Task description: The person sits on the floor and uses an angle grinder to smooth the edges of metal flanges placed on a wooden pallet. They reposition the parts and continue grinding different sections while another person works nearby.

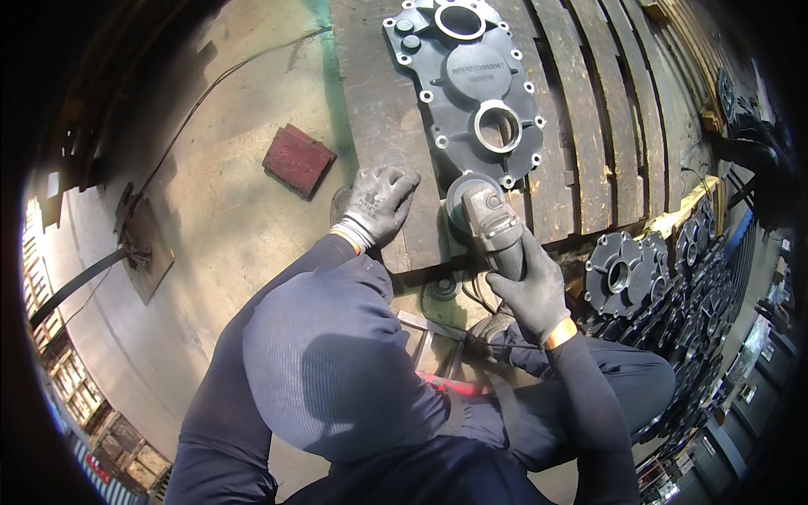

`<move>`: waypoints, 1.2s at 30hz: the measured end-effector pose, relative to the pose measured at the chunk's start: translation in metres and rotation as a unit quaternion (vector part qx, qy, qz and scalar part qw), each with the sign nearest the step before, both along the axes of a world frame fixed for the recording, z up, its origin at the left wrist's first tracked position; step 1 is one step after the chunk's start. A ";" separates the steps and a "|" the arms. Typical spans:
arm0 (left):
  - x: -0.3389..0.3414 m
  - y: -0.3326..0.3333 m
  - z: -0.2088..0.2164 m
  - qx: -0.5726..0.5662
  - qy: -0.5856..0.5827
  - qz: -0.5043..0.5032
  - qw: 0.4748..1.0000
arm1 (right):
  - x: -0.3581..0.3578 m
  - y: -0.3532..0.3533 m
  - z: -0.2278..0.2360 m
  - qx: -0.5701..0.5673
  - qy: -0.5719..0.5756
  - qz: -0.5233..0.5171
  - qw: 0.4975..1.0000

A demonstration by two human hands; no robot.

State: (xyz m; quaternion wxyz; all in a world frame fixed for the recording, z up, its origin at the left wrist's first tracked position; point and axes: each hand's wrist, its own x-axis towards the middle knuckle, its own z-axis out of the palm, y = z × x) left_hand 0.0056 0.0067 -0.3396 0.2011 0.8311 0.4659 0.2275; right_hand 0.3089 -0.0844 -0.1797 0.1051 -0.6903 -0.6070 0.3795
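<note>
My right hand (539, 290), in a grey work glove, is wrapped round the body of an angle grinder (497, 220). The grinder's round disc (457, 202) lies at the near end of a dark grey cast metal cover (478, 76); whether disc and cover touch I cannot tell. This cover lies flat on wooden boards (383, 118) and has two large round openings and bolt holes along its rim. My left hand (380, 202), gloved too, rests on the near left edge of the boards with its fingers slightly bent and holds nothing visible.
A dark red block (300, 162) lies on the floor left of the boards. Several similar castings (623, 273) are stacked at the right. A cable (189, 109) trails across the left floor near a black hose (76, 290). Below the boards is a metal frame with a red part (454, 385).
</note>
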 end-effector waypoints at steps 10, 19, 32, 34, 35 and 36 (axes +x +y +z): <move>-0.002 -0.001 -0.004 0.020 -0.050 -0.001 0.999 | -0.035 0.047 -0.017 0.016 0.030 0.012 0.999; -0.004 -0.003 -0.004 0.010 -0.061 0.001 0.998 | -0.052 0.058 -0.016 -0.014 0.033 -0.013 0.999; -0.006 -0.001 -0.007 0.022 -0.069 -0.004 0.997 | -0.060 0.069 -0.007 -0.025 0.038 -0.016 0.999; -0.005 -0.001 -0.005 0.026 -0.073 -0.004 0.997 | -0.057 0.066 -0.009 -0.025 0.038 -0.006 0.999; -0.006 -0.001 -0.005 0.028 -0.074 -0.003 0.997 | -0.057 0.062 -0.011 -0.016 0.038 0.002 0.999; -0.006 -0.001 -0.004 0.028 -0.072 -0.002 0.997 | -0.056 0.060 -0.012 -0.007 0.038 0.010 0.999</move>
